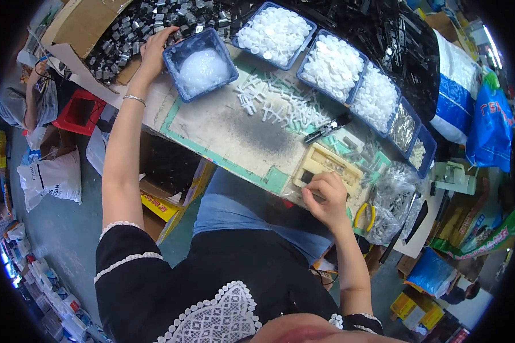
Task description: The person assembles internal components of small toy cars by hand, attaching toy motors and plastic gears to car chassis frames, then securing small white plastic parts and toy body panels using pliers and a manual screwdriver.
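Observation:
My left hand (156, 50) reaches to the pile of black and silver metal-like parts (126, 35) at the far left, fingers stretched out over them. Beside it stands a square blue bin (184, 90) holding a cloudy white mass (203, 71). My right hand (328, 197) is curled at the near edge of a cream-coloured fixture (349, 167) with hollows in it. What those bent fingers hold, if anything, is hidden. A small dark piece (307, 176) sits in the fixture by the fingertips. A black pen-like tool (326, 128) lies just beyond.
White branched plastic pieces (272, 103) lie mid-table. Blue bins of white discs (276, 35) and small parts (403, 126) curve along the far side, with black parts (383, 40) heaped behind. Yellow-handled pliers (364, 217) and clear plastic bags (392, 194) lie right. A person (26, 94) sits far left.

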Motion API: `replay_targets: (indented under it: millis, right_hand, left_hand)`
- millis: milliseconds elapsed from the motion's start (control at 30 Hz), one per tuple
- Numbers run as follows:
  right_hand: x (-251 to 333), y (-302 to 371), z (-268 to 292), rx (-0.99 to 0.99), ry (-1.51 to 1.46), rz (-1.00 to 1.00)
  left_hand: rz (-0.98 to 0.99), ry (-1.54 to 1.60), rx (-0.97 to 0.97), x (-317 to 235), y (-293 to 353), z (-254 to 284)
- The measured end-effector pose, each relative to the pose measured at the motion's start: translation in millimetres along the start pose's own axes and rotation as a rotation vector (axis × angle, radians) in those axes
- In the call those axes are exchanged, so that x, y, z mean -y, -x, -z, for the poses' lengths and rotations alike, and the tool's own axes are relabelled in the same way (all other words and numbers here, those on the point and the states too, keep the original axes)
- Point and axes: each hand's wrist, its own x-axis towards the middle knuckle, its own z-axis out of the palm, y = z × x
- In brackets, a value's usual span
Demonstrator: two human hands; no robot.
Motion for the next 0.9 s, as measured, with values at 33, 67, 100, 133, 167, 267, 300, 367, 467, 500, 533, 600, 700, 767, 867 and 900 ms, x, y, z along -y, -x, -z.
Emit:
replay_targets:
  millis: [33,67,100,133,167,267,300,367,467,500,533,600,700,767,867,900]
  right_hand:
    - [0,0,-1,-0.004,0.008,0.002]
    - [0,0,-1,-0.001,0.006,0.007]
    - [0,0,-2,-0.004,0.014,0.013]
    - [1,0,-3,-0.007,0.021,0.019]
    - [1,0,-4,-0.004,0.019,0.019]
    - [0,0,-4,-0.004,0.041,0.028]
    - [1,0,-5,-0.008,0.050,0.037]
    - [2,0,-5,-0.012,0.058,0.049]
    - [0,1,-6,-0.020,0.069,0.048]
    - [1,0,-5,-0.017,0.067,0.047]
    - [2,-1,-5,-0.013,0.066,0.042]
    - [3,-1,-5,-0.015,0.067,0.030]
    - [6,-3,-3,-0.010,0.031,-0.018]
    - [11,-6,-3,-0.011,-0.003,-0.109]
    - [37,-29,-3,-0.022,0.191,0.036]
    - [42,-37,-10,-0.006,0.126,0.067]
  left_hand:
    - [0.019,0.111,0.047,8,4,1]
    - [0.037,0.223,0.094,14,7,2]
    - [0.024,0.255,0.047,16,12,3]
    - [0.027,0.255,0.048,17,17,5]
    - [0.050,0.256,0.027,18,23,7]
    - [0.106,0.260,-0.052,2,39,17]
    - [0.206,0.253,-0.095,-1,45,19]
    - [0.326,0.245,-0.195,-6,56,21]
    - [0.345,0.303,-0.248,-29,70,28]
    - [0.363,0.379,-0.306,-36,76,29]
    - [0.366,0.379,-0.301,-45,80,31]
    - [0.456,0.356,-0.318,-67,90,38]
    - [0.460,0.329,-0.371,-96,108,42]
    - [0.510,0.352,-0.391,-114,119,46]
    - [0.599,0.462,-0.440,-132,139,47]
    - [0.608,0.541,-0.464,-137,146,43]
